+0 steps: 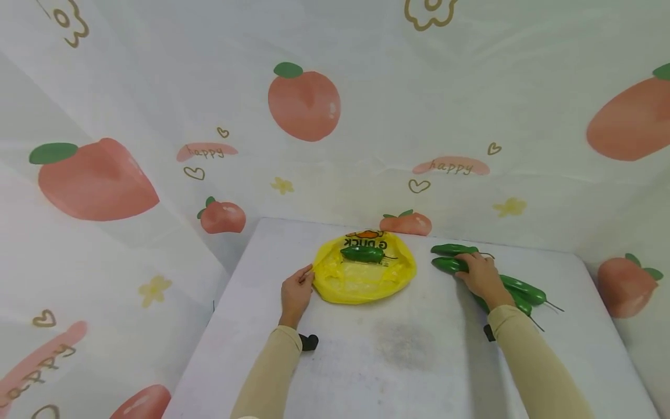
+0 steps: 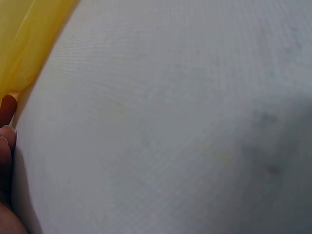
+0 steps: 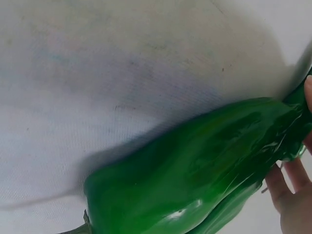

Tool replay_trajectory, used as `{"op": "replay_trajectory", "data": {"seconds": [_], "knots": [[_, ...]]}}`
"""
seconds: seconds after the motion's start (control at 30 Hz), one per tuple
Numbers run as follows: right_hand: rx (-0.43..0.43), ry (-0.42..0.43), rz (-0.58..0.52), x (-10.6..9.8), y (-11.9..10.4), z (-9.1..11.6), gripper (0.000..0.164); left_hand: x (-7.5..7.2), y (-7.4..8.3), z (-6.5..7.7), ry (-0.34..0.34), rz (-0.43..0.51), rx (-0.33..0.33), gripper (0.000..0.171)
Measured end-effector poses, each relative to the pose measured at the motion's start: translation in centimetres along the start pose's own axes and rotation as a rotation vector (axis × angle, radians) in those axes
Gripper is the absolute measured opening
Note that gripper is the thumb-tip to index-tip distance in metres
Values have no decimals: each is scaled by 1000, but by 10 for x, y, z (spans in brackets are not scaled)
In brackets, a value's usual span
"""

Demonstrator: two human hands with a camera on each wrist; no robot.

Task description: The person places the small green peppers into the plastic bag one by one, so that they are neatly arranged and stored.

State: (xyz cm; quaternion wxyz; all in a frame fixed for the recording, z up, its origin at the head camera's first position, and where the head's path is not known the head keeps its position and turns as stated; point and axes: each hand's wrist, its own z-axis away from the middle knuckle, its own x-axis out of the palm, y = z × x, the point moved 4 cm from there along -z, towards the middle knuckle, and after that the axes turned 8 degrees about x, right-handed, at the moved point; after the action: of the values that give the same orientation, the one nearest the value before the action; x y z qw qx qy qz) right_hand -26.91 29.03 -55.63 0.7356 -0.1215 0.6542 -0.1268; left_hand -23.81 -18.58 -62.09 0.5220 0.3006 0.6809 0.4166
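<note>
My left hand (image 1: 296, 294) pinches the left rim of a yellow plastic bag (image 1: 361, 291), spread open on the table with printed lettering on its far side. One green pepper (image 1: 362, 254) with a thin stem lies in the bag. At the right, my right hand (image 1: 483, 278) grips another green pepper (image 1: 449, 265), thumb on the near side and fingers over the top. Just behind that one lies a further green pepper (image 1: 450, 249). In the right wrist view, a large green pepper (image 3: 165, 170) fills the foreground, with the fingers (image 3: 295, 207) beyond it.
More green peppers (image 1: 523, 289) lie together beside and under my right forearm, their stems pointing right. The white table (image 1: 366, 372) meets a patterned cloth wall (image 1: 356, 174) at its back edge. Dark wrist pieces (image 1: 309, 342) show at both sleeves.
</note>
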Motion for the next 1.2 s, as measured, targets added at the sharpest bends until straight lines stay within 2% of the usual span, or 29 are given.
{"op": "replay_trajectory", "data": {"seconds": [0.27,0.47,0.77,1.2], "knots": [[-42,-5,-23,-4,-3,2,50,0,4,2,-2,-5,-24,30],[-96,33,-40,-8,-10,3,49,-1,4,1,-17,-5,-35,30],[-190,135,-30,-17,-20,5,46,-1,2,-2,-28,-6,-10,31],[-230,163,-60,-31,-42,12,45,-2,3,-1,-27,-9,11,30]]}}
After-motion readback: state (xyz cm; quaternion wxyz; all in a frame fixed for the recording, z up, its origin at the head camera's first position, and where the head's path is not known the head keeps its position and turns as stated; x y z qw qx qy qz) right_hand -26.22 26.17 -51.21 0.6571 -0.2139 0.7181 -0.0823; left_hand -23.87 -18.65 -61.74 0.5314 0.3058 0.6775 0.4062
